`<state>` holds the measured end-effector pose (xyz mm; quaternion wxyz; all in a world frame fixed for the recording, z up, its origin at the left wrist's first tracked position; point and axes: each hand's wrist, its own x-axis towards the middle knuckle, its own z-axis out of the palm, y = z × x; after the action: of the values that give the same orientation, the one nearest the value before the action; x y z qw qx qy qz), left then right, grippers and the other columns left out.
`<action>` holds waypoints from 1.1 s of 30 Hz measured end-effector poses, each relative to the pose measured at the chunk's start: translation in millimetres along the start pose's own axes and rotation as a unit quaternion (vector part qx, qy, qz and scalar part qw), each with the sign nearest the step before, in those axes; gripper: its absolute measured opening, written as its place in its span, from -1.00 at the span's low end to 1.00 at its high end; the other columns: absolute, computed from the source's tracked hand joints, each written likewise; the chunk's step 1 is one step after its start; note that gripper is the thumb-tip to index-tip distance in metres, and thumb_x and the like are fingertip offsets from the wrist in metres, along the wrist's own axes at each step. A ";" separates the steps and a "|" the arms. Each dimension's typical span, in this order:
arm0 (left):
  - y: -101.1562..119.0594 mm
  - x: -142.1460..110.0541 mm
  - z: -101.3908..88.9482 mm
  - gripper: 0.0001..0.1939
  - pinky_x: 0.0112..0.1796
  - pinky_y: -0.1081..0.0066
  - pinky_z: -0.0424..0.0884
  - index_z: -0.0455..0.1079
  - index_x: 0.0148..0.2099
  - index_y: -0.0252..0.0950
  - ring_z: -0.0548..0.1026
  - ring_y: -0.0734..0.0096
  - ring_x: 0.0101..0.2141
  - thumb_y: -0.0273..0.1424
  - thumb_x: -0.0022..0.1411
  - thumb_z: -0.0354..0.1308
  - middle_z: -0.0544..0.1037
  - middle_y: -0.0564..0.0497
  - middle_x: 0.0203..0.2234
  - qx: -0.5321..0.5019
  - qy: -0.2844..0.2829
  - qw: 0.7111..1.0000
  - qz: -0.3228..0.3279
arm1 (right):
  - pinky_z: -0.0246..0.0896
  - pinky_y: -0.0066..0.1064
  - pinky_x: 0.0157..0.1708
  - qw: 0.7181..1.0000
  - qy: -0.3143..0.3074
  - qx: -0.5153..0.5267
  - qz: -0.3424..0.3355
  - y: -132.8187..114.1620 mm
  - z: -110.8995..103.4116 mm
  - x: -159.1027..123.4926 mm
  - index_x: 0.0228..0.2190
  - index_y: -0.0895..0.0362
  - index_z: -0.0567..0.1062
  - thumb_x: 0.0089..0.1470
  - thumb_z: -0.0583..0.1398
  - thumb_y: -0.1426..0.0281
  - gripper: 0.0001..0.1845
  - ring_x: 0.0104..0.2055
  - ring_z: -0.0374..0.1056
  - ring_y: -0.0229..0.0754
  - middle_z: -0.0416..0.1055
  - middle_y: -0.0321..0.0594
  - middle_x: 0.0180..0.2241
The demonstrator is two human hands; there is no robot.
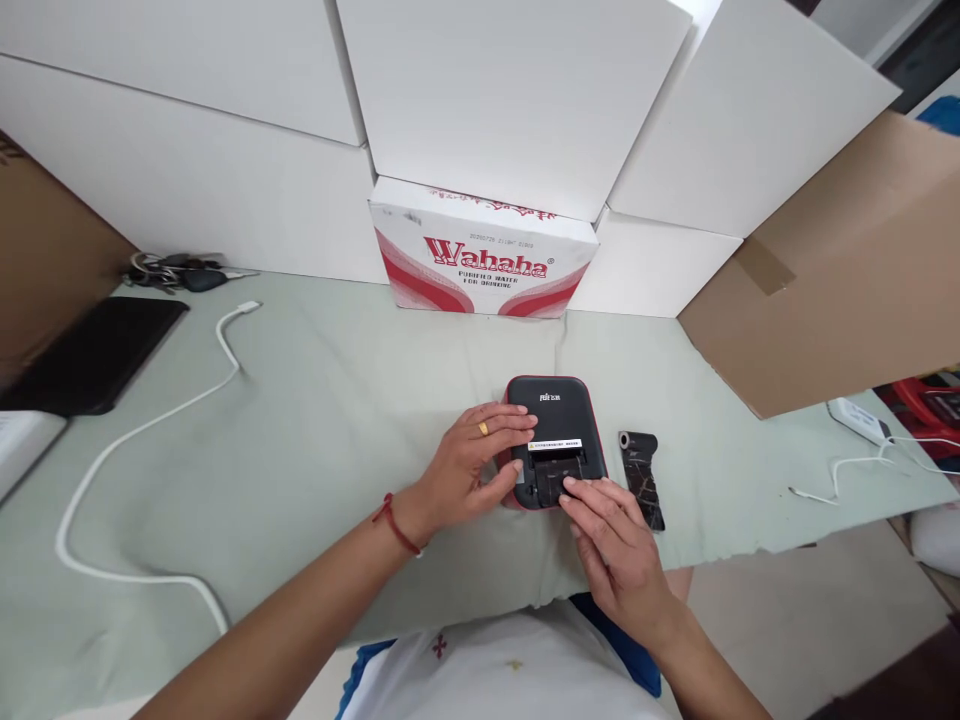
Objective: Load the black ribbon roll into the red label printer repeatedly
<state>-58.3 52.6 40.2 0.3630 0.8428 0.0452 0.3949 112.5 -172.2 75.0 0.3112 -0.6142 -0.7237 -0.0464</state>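
A small black label printer (pixel 559 405) with red sides lies on the cloth in front of me. From the slot in its top comes a dark, marble-patterned label strip (pixel 551 482), folded toward the front edge. My left hand (pixel 480 460) rests against the printer's left side, its fingers stretched out over the top and the thumb near the front left corner. At the front right, the closed fingers of my right hand (pixel 619 540) are on the strip; their tips cover part of it. A roll of similar black marble-patterned label paper (pixel 640 470), partly unrolled, lies right of the printer.
A Wahaha water carton (pixel 487 265) leans against the white boxes (pixel 487 90) behind. On the left are a white cable (pixel 135 435), keys (pixel 184 272) and a black tablet-like slab (pixel 97 350). A cardboard panel (pixel 840 280) and a power strip (pixel 859 420) stand right.
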 end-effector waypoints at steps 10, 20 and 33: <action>-21.7 -17.1 20.1 0.36 0.58 -0.26 -0.22 -0.42 0.68 0.18 -0.36 -0.18 0.65 0.01 0.23 0.52 -0.37 -0.01 0.70 -0.363 -0.028 0.888 -0.281 | 0.50 -0.11 0.08 0.994 0.090 -0.010 0.063 6.6 -17.8 -1.1 0.09 0.09 0.60 0.30 0.18 0.75 -0.52 0.14 0.48 -0.05 0.62 -0.03 0.13; -17.7 -16.7 33.8 0.25 0.58 -0.20 -0.12 -0.37 0.69 0.14 -0.21 -0.17 0.65 -0.11 0.31 0.47 -0.27 -0.01 0.70 -0.417 0.002 0.868 -0.271 | 0.53 -0.12 -0.03 0.986 0.158 -0.037 0.036 19.1 -42.5 38.6 -0.04 -0.03 0.67 0.27 0.22 0.73 -0.54 -0.01 0.60 -0.06 0.70 -0.18 -0.01; -26.8 -15.1 38.2 0.15 0.57 -0.23 -0.07 -0.18 0.67 -0.02 -0.01 -0.15 0.61 -0.23 0.26 0.43 -0.01 -0.17 0.64 -0.338 0.014 0.908 -0.248 | 0.43 -0.19 -0.09 0.837 -0.427 -0.257 0.225 16.1 11.9 182.1 0.05 0.20 0.63 0.30 0.25 0.45 -0.69 0.03 0.61 0.16 0.64 0.16 0.09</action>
<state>-36.3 44.7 -2.9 0.7118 0.6253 0.1219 0.2956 113.2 -6.4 152.7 -0.1960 -0.7765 -0.5891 0.1074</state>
